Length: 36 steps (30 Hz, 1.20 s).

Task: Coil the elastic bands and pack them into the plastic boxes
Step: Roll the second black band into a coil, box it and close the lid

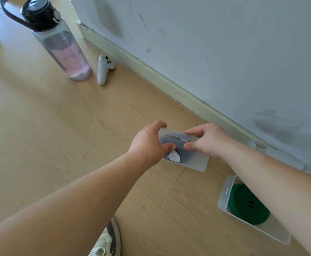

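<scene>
Left hand (147,145), right hand (206,140) grip closed plastic box (191,159) above floor (58,126).

A frosted, translucent plastic box (191,159) sits above a matt, grained wood-plank floor (58,126), near a clear glossy plastic water bottle (65,52).

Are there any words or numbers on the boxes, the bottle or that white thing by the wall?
No text can be read anywhere in this picture.
On the held box: only a torn white scrap, with no letters showing.
On the green coil in the other box: two small dark marks, too small to read.
On the water bottle: no readable print.
On the white controller: dark buttons only, no words.
</scene>
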Each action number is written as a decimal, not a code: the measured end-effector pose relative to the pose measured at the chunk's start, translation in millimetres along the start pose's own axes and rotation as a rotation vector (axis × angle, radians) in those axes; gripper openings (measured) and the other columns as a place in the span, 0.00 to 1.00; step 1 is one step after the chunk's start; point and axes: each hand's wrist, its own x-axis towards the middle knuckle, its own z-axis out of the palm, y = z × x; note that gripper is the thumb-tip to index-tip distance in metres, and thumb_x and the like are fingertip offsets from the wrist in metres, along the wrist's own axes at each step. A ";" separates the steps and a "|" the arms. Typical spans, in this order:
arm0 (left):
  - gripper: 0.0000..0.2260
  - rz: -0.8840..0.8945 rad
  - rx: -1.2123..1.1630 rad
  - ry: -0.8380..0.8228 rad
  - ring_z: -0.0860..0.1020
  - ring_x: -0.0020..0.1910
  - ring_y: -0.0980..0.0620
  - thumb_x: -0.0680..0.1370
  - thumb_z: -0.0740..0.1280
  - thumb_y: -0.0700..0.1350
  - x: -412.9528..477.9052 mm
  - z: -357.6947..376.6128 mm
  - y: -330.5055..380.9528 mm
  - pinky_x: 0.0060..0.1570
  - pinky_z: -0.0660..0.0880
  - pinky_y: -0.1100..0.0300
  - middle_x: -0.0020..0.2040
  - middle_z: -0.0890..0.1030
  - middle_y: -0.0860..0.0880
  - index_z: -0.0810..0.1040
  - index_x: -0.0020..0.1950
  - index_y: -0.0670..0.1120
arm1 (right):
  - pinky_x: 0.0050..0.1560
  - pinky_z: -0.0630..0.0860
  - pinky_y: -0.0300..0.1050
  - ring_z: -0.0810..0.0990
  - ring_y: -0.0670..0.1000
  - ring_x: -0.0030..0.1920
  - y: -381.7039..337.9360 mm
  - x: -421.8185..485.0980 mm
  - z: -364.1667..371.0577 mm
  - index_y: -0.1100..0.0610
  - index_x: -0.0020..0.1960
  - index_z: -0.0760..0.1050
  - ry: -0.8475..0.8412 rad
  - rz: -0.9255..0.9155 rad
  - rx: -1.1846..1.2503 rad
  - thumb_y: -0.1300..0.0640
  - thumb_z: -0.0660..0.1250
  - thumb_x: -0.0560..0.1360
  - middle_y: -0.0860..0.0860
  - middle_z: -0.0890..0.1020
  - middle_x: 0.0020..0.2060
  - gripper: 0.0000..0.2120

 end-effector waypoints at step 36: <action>0.09 -0.022 -0.423 -0.184 0.83 0.57 0.63 0.80 0.72 0.42 -9.1 -26.3 -36.8 0.58 0.78 0.61 0.66 0.79 0.63 0.81 0.55 0.56 | 0.28 0.62 0.28 0.67 0.39 0.32 8.3 -27.3 17.3 0.38 0.63 0.81 0.088 -0.166 -0.135 0.57 0.73 0.78 0.38 0.75 0.36 0.18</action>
